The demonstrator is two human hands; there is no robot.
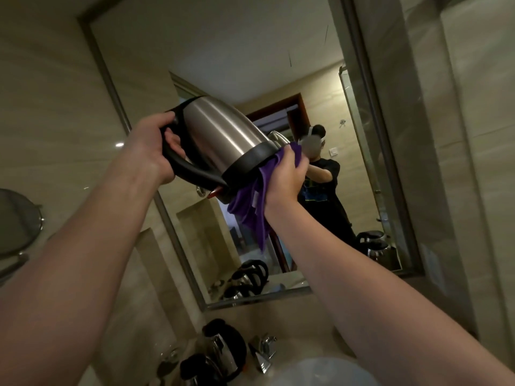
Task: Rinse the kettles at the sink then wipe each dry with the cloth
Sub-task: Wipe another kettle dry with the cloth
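Left hand (pixel 152 144) grips the black handle of the raised, tilted steel kettle (pixel 220 135), its rigid, safest hold; the polished wall probably slips when wet. Right hand (pixel 287 179) presses the soft purple cloth (pixel 250 210) against the base.

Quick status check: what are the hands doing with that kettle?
Left hand grips kettle handle, kettle tipped sideways. Right hand presses purple cloth on its base. Nothing in the way.
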